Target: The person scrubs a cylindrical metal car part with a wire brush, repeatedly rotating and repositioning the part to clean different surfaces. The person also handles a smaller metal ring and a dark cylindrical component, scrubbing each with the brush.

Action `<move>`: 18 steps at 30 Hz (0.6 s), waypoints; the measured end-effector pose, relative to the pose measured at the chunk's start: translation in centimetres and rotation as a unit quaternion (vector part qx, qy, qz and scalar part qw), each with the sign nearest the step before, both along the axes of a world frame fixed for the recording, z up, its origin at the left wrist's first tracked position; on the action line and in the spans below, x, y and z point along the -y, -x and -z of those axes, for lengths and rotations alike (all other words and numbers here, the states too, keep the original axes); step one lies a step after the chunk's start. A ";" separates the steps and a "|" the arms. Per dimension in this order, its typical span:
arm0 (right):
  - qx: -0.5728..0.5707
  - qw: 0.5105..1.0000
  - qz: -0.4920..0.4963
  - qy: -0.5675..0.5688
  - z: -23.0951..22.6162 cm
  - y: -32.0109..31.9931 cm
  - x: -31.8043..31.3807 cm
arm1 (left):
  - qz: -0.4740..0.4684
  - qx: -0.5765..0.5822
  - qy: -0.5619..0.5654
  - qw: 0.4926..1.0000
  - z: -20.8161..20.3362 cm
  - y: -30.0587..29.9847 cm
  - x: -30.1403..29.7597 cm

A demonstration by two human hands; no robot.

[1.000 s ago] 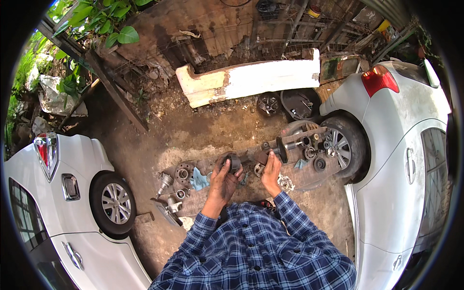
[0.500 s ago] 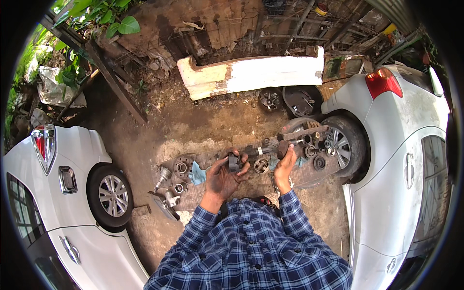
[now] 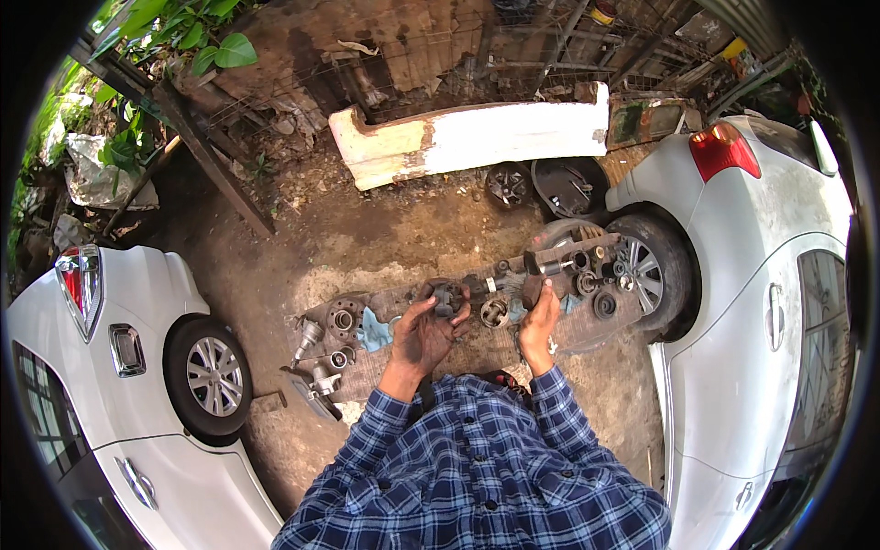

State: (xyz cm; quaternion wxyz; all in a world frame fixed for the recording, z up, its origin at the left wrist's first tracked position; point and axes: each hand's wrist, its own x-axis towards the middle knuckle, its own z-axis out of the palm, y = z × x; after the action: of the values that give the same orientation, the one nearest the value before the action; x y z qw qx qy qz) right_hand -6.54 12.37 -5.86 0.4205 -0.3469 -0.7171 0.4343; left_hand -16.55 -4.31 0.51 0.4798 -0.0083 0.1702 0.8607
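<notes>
My shirt (image 3: 431,495): navy-and-blue plaid, pale crossing lines, dark buttons (image 3: 477,461). Left hand (image 3: 423,341) smudged black; part (image 3: 446,299) in it dark grey. Rag (image 3: 373,332), left of centre: pale blue. Long panel (image 3: 513,137), upper centre: white, brown-patched. Right-edge car (image 3: 733,238): silvery white, red tail lamp (image 3: 725,152). Leaves (image 3: 235,50), upper left: bright green.

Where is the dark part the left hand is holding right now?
In the head view, the dark part sits in the left hand, near the picture's centre, just left of the round metal part.
</notes>
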 end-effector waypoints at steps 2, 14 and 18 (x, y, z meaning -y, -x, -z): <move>0.021 0.999 -0.020 0.035 -0.2 0.0 0.1 | -0.004 -0.033 0.023 0.999 0.1 0.0 -0.2; -0.016 0.990 -0.137 0.001 -4.2 1.4 0.4 | 0.033 -0.145 0.182 0.972 1.6 -0.4 0.3; -0.029 0.977 -0.184 -0.103 -5.7 1.8 0.7 | 0.031 -0.304 0.290 0.907 1.4 -1.2 0.4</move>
State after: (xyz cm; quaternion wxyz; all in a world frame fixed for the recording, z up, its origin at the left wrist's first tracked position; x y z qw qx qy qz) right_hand -8.36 11.65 -0.19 0.3874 -0.1509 -0.7971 0.4379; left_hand -15.40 -4.72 -0.85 0.4082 0.1204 0.5499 0.7187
